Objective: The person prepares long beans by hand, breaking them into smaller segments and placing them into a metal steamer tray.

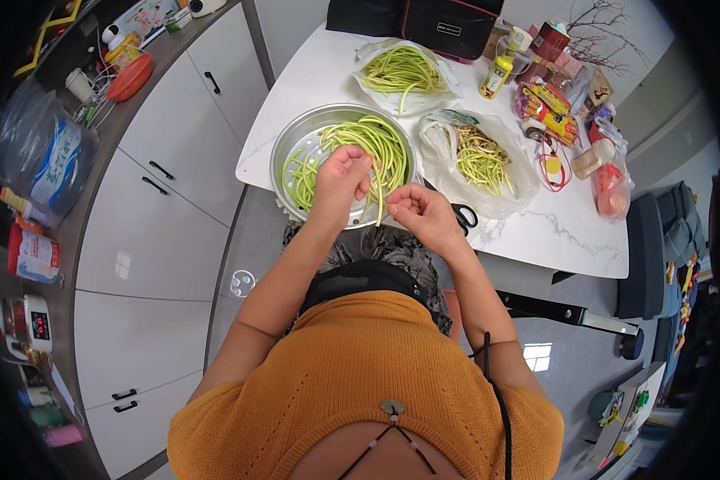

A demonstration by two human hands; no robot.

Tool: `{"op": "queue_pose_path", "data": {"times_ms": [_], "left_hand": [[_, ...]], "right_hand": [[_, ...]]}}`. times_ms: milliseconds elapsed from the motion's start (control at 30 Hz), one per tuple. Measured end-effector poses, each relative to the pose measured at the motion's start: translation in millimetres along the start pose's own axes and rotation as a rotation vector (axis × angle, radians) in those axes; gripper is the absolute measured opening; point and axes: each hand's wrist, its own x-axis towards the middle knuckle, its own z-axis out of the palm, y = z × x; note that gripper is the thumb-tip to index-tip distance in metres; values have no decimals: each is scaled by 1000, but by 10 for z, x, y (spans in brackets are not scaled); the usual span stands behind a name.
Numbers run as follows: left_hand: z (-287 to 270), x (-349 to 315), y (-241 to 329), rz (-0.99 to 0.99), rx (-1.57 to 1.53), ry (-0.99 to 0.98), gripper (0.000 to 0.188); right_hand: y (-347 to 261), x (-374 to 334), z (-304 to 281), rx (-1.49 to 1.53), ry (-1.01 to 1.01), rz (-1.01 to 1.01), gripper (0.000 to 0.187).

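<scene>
A round metal pan near the table's front edge holds long green garlic scapes. Over its middle, my left hand is closed with curled fingers; what it grips is hidden. My right hand, at the pan's front right rim, pinches thumb and forefinger at the end of a garlic scape hanging over the rim. A white plastic bag to the right lies open around more scapes with browned tips. Behind the pan, another bag carries a bundle of scapes. Black-handled scissors lie beside my right hand, partly hidden.
At the table's back right stand a yellow-green bottle, packaged snacks and a bag of red fruit. A black case sits at the back. Along the left runs a white cabinet with a large water bottle on its top.
</scene>
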Motion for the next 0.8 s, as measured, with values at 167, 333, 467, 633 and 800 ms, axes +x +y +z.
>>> {"op": "queue_pose_path", "data": {"times_ms": [167,333,467,633,800], "left_hand": [[72,-37,53,-29,-24,1,5],[65,-42,30,-50,84,-18,7],[170,-110,73,-15,309,-4,11],[52,-75,-28,172,619,-61,14],[46,-92,123,129,838,-188,18]], "right_hand": [[12,-4,6,-82,-17,7,17],[76,-6,46,-71,28,3,19],[-29,-35,16,-315,57,-30,19],[-95,-65,-28,-482,119,-113,17],[-118,-48,-185,-369,244,-172,14]]}}
